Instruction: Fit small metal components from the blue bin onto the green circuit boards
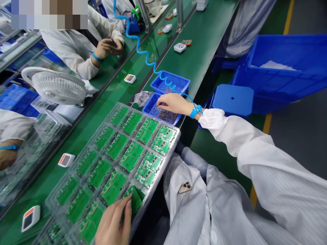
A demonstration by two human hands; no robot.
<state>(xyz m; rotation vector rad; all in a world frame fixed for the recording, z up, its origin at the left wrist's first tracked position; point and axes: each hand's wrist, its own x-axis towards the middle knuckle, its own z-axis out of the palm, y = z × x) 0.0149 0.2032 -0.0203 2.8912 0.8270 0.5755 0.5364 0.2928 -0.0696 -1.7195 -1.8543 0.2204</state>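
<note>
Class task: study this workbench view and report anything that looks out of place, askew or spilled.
One green circuit board sits tilted up out of its pocket in the clear plastic tray, against the left hand, while the boards around it lie flat. The blue coiled cord also lies across the blue parts tray.

Head cam, looks fwd & down at hands, close range.

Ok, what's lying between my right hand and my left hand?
In the head view, a clear plastic tray of green circuit boards lies between your right hand and left hand.
</note>
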